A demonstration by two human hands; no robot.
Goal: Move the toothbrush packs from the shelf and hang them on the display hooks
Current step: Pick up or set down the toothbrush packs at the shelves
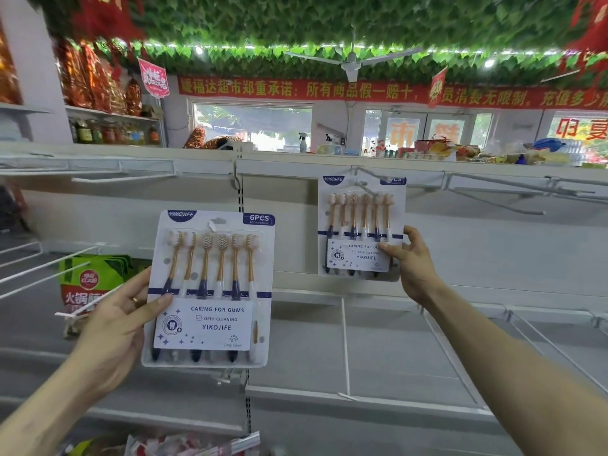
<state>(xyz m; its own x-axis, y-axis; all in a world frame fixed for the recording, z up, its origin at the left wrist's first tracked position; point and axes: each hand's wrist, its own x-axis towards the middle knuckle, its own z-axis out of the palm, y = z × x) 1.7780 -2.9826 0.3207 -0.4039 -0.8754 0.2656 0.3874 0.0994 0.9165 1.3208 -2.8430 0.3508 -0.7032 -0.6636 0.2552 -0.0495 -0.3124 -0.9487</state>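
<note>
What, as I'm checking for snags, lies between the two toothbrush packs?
Only bare white back panel, in the head view: the left hand holds the left pack, the right hand pinches the right pack at its hook.

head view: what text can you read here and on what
"YIKOJIFE", "6PCS", "CARING FOR GUMS", "DEEP CLEANING", "Deep Clean": left pack.
"YIKOJIFE", "CARING FOR GU", cut off by the right hand: right pack.
"所有商品假一赔十": red banner.
"火锅": green bag.
Remaining small print: too blurred.
</note>
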